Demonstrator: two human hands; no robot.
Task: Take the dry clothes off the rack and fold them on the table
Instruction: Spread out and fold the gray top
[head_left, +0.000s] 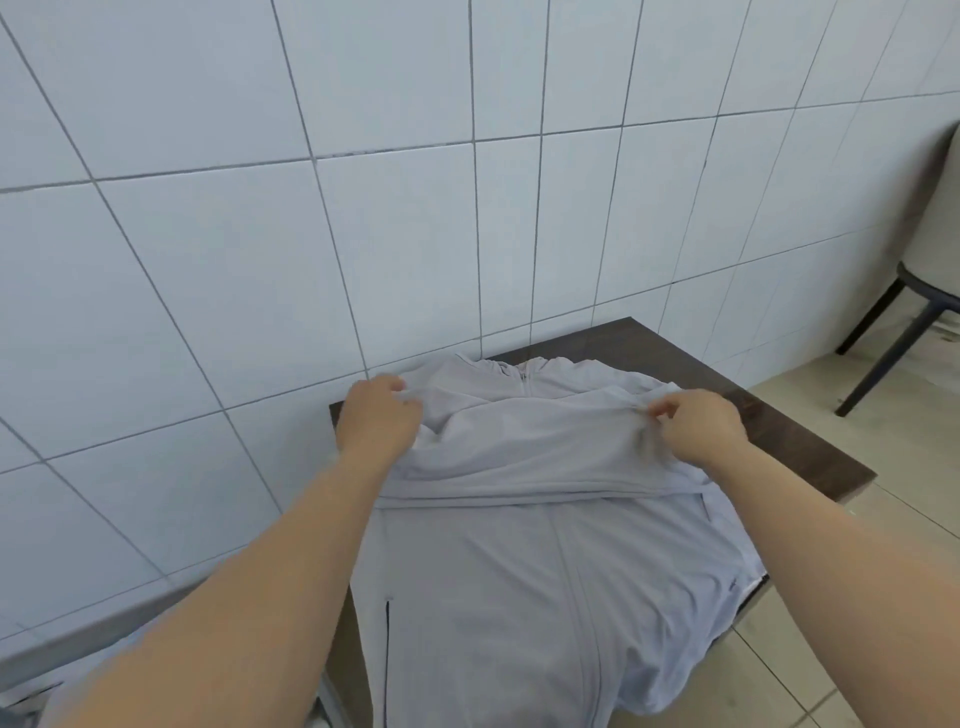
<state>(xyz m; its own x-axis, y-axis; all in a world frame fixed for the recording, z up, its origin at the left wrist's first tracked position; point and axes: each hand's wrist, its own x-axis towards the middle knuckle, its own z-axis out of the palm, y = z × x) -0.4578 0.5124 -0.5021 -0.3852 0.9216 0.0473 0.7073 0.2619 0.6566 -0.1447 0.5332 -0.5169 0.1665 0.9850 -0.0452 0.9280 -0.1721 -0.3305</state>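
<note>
White tiled wall (363, 156) behind; dark-legged chair (930, 291) far right; beige floor tiles (857, 649).

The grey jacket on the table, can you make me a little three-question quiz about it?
1. True or false: both hands pinch the grey jacket.
2. What is the dark table pushed against? A) tiled wall B) window C) fridge
3. Fill in: at the right edge stands a ____.

Key: 1 true, the left hand and right hand each pinch a fold. 2 A, the tiled wall. 3 chair.

Thin matt grey cloth jacket (545, 545), dark wood-look table (753, 415), glossy wall tiles (363, 249)
</note>
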